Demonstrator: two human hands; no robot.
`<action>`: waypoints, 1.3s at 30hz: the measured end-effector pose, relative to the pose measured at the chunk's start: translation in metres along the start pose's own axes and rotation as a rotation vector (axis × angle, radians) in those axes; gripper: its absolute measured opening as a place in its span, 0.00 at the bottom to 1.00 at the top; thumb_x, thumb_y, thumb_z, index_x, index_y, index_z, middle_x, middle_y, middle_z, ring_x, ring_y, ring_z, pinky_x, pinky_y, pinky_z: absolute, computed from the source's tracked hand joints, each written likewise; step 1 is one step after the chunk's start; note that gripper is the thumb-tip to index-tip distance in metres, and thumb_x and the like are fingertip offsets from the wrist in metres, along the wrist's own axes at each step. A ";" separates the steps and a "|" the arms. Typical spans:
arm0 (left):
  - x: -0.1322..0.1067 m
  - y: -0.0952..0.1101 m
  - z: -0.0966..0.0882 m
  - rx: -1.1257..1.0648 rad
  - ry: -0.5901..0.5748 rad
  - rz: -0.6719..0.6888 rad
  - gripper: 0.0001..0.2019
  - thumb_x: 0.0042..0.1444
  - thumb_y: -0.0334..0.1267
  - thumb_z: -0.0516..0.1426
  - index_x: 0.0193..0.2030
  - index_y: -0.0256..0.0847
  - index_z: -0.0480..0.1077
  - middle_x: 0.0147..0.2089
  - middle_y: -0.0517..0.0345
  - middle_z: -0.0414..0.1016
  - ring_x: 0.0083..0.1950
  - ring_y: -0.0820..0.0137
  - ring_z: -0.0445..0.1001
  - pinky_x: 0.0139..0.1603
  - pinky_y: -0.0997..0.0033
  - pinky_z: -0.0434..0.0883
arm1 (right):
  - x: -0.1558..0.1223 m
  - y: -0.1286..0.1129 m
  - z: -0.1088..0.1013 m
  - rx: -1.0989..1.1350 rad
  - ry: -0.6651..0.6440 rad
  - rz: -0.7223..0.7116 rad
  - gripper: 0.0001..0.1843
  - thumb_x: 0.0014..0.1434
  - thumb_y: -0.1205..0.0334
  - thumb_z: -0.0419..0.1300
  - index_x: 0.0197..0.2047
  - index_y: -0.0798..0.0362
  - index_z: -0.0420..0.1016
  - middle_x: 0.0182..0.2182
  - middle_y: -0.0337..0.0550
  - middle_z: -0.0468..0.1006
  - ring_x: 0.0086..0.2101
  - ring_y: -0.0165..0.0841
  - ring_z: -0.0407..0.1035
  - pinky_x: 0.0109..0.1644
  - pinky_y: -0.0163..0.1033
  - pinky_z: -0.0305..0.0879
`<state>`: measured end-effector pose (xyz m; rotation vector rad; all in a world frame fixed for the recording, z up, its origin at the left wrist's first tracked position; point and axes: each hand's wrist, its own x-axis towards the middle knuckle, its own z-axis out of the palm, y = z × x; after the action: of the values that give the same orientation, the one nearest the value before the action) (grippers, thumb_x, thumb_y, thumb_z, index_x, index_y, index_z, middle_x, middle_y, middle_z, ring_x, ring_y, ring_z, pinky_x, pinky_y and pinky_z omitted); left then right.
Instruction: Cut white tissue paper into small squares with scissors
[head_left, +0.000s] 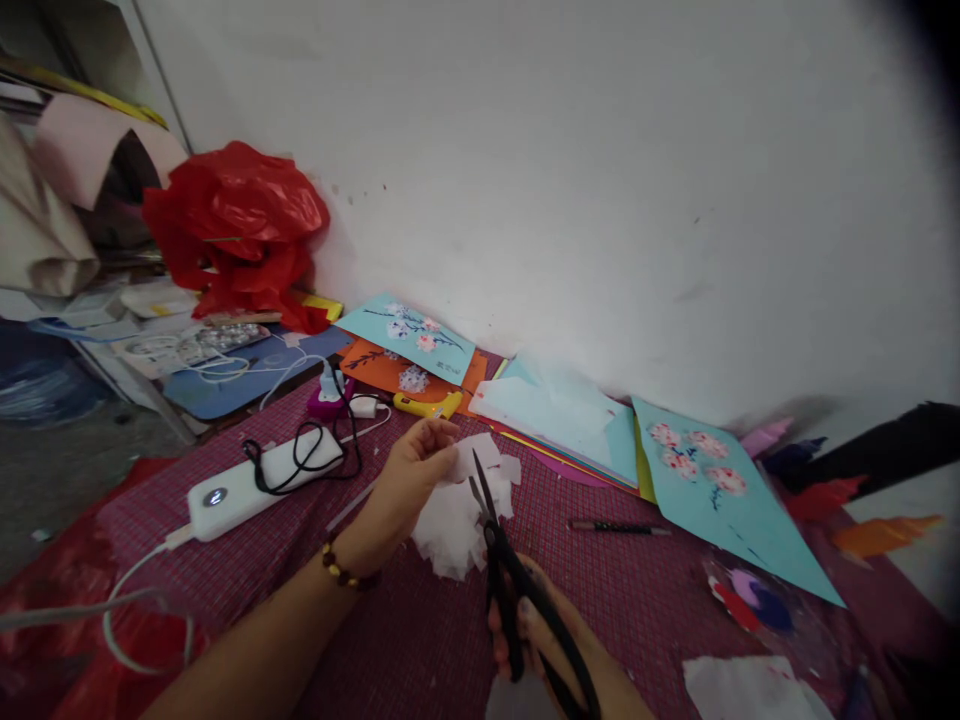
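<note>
My left hand [421,458], with a beaded bracelet at the wrist, pinches a small piece of white tissue paper [477,455] between thumb and fingers. In my right hand [559,625] is a pair of black-handled scissors [496,545]; the fingers sit in the handle loops. Its blades are parted and point up at the lower edge of the tissue; whether they touch it I cannot tell. Beneath both hands lies a loose pile of white tissue pieces [448,530] on the checked purple-red tablecloth [405,640].
Behind the hands are a yellow glue gun [427,405], a stack of coloured paper [555,415] and blue flower pictures [709,470]. A white power bank [262,482] with cables lies left. To the right are a dark pen [619,527] and more tissue [750,688]. A white wall closes the back.
</note>
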<state>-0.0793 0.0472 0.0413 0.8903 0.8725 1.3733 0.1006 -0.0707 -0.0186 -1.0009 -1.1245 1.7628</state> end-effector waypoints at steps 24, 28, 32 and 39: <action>0.000 -0.016 0.002 0.062 -0.013 -0.055 0.13 0.40 0.32 0.66 0.34 0.38 0.72 0.28 0.64 0.69 0.27 0.78 0.66 0.28 0.79 0.62 | 0.000 -0.014 0.019 -0.059 0.185 0.002 0.32 0.51 0.36 0.64 0.47 0.53 0.68 0.26 0.35 0.67 0.20 0.22 0.58 0.23 0.30 0.55; 0.002 -0.010 0.000 -0.065 0.016 -0.151 0.14 0.41 0.38 0.67 0.35 0.38 0.72 0.31 0.61 0.72 0.30 0.76 0.70 0.31 0.77 0.68 | 0.003 -0.010 0.019 -0.018 0.250 -0.015 0.35 0.47 0.35 0.67 0.46 0.54 0.68 0.22 0.33 0.67 0.17 0.21 0.56 0.19 0.29 0.54; 0.005 -0.001 -0.007 -0.112 -0.116 -0.422 0.16 0.42 0.45 0.66 0.36 0.38 0.72 0.32 0.55 0.76 0.29 0.68 0.75 0.28 0.70 0.72 | 0.003 -0.011 0.019 0.014 0.311 -0.030 0.33 0.46 0.36 0.68 0.43 0.54 0.70 0.22 0.34 0.69 0.16 0.21 0.58 0.18 0.27 0.54; 0.006 0.001 -0.014 0.286 -0.280 -0.269 0.09 0.42 0.40 0.62 0.23 0.37 0.68 0.22 0.59 0.69 0.20 0.76 0.67 0.20 0.78 0.62 | -0.001 -0.020 0.021 0.032 0.350 -0.008 0.35 0.46 0.36 0.68 0.47 0.54 0.70 0.24 0.34 0.69 0.17 0.21 0.58 0.18 0.28 0.54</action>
<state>-0.0925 0.0531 0.0357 1.1088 0.9447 0.8796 0.0861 -0.0721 0.0068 -1.2266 -0.8744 1.5187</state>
